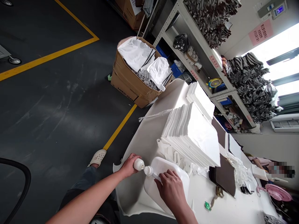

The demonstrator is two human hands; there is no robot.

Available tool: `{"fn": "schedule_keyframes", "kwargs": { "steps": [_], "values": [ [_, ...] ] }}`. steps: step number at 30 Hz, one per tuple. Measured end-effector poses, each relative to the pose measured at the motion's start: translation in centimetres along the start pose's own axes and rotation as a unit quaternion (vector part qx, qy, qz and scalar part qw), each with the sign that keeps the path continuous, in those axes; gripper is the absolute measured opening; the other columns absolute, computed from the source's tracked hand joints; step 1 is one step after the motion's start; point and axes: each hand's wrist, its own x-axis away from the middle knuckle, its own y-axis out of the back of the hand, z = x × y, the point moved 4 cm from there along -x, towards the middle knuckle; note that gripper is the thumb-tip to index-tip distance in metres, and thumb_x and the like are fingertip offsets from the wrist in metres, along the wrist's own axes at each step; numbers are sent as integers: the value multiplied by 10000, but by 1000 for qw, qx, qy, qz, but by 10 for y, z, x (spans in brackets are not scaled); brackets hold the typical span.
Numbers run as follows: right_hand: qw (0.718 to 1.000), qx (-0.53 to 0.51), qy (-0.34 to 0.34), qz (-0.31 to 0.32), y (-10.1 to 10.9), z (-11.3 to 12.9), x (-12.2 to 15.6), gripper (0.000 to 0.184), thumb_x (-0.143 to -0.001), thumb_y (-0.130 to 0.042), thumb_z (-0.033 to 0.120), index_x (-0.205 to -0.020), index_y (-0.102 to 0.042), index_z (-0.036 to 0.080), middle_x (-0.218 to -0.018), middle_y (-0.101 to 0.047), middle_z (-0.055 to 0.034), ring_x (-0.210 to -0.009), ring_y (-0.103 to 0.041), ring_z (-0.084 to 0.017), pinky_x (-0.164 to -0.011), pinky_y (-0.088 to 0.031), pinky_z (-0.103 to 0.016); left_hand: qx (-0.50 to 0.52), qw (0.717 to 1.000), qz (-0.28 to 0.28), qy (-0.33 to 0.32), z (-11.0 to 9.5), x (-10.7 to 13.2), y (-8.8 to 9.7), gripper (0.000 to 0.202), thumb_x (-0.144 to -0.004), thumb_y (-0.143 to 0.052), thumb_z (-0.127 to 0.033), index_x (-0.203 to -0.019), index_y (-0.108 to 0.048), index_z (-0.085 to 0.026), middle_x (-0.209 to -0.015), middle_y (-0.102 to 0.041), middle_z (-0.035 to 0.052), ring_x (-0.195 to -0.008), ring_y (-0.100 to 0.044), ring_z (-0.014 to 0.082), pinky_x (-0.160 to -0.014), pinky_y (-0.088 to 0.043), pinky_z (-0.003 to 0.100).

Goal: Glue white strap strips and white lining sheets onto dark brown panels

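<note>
My left hand (128,165) is closed around a small white rounded piece (139,164) at the near edge of the white-covered table (149,130). My right hand (170,187) is closed on a white stick-like part with a round white end (149,170), which nearly touches the piece in my left hand. Both are held over a white tray (158,162) lying on the table. Just behind the tray stands a tall stack of flat white fabric pieces (191,133) with white cords hanging from its side.
A second white stack (200,97) lies farther back. An open cardboard box (130,81) of white items stands on the floor by yellow lines. Metal shelves (205,56) hold dark bundles. A dark flat piece (224,175), keys (216,195) and a pink fan (277,192) lie to the right.
</note>
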Motion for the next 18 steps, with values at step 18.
{"fn": "schedule_keyframes", "kwargs": {
  "steps": [18],
  "values": [
    [1000, -4, -2, -3, 0, 2, -2, 227, -840, -741, 183, -668, -595, 212, -634, -639, -10, -689, -548, -204, -719, -342, -344, -6, 1000, 6, 14, 1, 2, 3, 485, -824, -785, -345, -1247, -594, -203, -1300, -567, 93, -1098, -594, 258, -966, -527, 485]
  ]
}}
